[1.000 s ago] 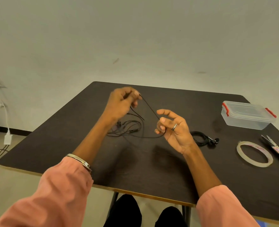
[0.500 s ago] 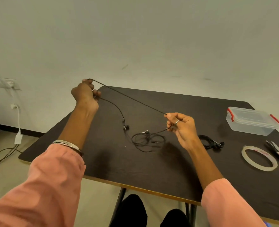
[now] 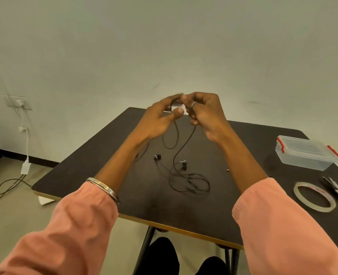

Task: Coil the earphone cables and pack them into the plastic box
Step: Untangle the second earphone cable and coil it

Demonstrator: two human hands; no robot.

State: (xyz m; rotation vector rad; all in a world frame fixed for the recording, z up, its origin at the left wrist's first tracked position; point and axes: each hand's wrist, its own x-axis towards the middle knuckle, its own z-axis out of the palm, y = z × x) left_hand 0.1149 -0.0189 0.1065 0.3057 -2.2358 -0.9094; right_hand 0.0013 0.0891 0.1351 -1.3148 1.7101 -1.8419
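Observation:
A black earphone cable [image 3: 184, 147] hangs from both my hands, raised together above the far middle of the dark table [image 3: 108, 169]. My left hand [image 3: 160, 118] pinches one part of it and my right hand [image 3: 205, 114] grips another, fingertips touching. A loop of cable droops between them. The rest of the cable, with two earbuds [image 3: 157, 157] and an inline piece, lies loosely tangled on the table below. The clear plastic box [image 3: 305, 153] with red clips stands shut at the far right. My right arm hides a second earphone set.
A roll of clear tape [image 3: 314, 196] lies at the right near the table's front, with black scissors [image 3: 334, 188] beside it. A wall socket with a white charger and cables [image 3: 25, 161] is at the left, off the table.
My left hand, stretched far out to the left half a second ago, has swung back to meet my right hand. The taut cable span has folded into a hanging loop.

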